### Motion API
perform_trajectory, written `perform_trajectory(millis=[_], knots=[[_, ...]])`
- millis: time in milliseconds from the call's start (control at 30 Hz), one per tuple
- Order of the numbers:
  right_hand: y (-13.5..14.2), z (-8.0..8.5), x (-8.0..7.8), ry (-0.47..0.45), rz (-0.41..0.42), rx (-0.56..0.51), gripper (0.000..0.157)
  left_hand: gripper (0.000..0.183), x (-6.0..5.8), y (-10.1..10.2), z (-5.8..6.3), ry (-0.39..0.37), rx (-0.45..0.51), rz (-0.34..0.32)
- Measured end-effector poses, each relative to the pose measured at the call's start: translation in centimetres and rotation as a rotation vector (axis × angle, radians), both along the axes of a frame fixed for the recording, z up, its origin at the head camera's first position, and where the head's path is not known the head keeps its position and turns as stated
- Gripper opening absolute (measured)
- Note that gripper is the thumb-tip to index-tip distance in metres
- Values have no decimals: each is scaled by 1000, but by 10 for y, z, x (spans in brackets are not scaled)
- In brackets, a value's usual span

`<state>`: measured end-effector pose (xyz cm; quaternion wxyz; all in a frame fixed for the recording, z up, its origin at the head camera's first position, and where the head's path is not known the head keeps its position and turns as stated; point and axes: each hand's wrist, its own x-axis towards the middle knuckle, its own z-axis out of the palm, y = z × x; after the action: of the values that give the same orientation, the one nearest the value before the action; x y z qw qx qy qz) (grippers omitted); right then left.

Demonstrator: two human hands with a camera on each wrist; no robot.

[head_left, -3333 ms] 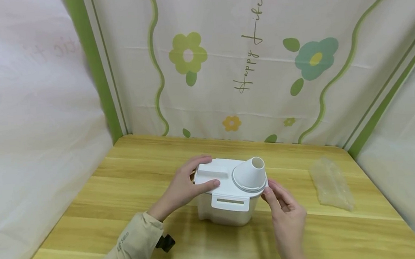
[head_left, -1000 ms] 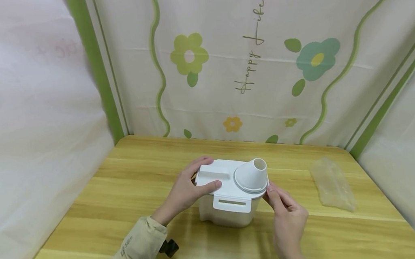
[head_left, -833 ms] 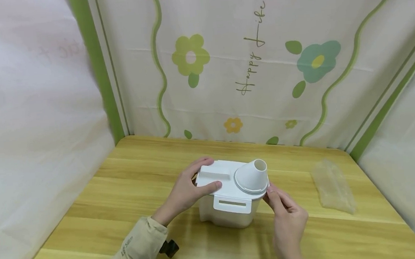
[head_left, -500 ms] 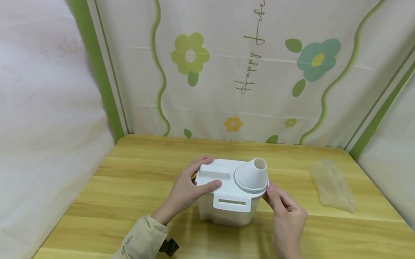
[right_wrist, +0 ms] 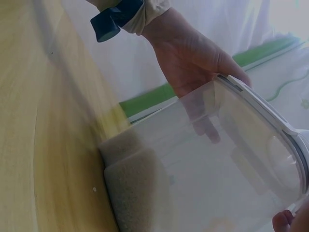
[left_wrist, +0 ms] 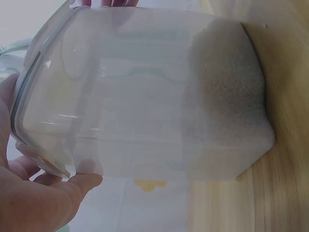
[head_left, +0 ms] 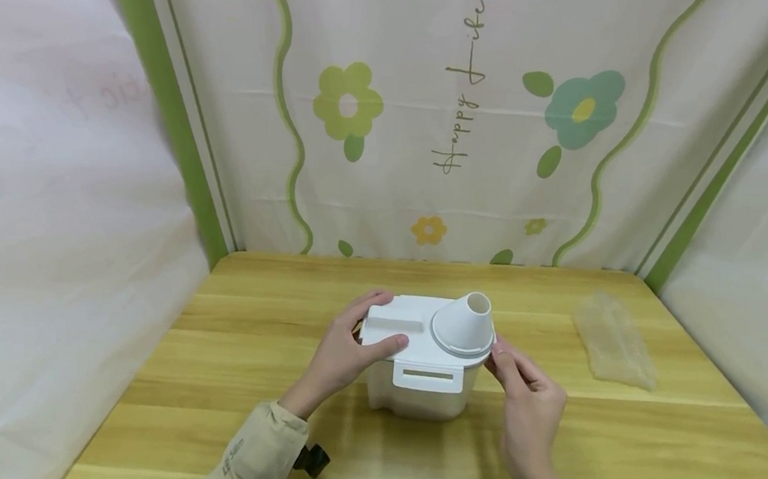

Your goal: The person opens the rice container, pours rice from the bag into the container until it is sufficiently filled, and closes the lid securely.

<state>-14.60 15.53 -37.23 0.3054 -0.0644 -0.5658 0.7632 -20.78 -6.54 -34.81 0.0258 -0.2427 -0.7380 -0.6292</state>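
Note:
A translucent plastic storage container (head_left: 417, 402) stands upright on the table, its white lid (head_left: 400, 319) on top. A white cone spout (head_left: 461, 325) rises from the lid's right part. On the front, a slotted white latch (head_left: 429, 376) slopes outward and down; whether it is fastened cannot be told. Pale grains (left_wrist: 227, 82) fill the bottom of the container. My left hand (head_left: 339, 356) grips the lid's left end, thumb on the top and fingers around the far side. At the right end, my right hand (head_left: 533, 408) pinches the lid's edge below the spout; the fingertips are partly hidden.
A clear crumpled plastic bag (head_left: 612, 342) lies on the wooden table (head_left: 260, 294) to the right. Flower-printed curtains (head_left: 476, 210) enclose the back and sides. A black strap mount (head_left: 312, 461) sits below the left sleeve. Single grains (right_wrist: 94, 189) lie near the container.
Since the oldest frame, my right fingers have drawn closer together at the lid's right end. My left hand and the container have stayed in place.

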Motion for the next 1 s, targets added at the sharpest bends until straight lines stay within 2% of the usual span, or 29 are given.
perform_trajectory(millis=[133, 233, 533, 1000], knots=[[0, 1, -1, 11, 3, 1, 26, 60, 8, 0, 13, -14, -5, -2], [-1, 2, -1, 13, -3, 11, 26, 60, 9, 1, 17, -4, -19, 6], [-1, 1, 1, -9, -14, 10, 28, 61, 9, 2, 14, 12, -40, 20], [-2, 0, 0, -7, -13, 22, 28, 61, 8, 1, 13, -8, -5, 10]])
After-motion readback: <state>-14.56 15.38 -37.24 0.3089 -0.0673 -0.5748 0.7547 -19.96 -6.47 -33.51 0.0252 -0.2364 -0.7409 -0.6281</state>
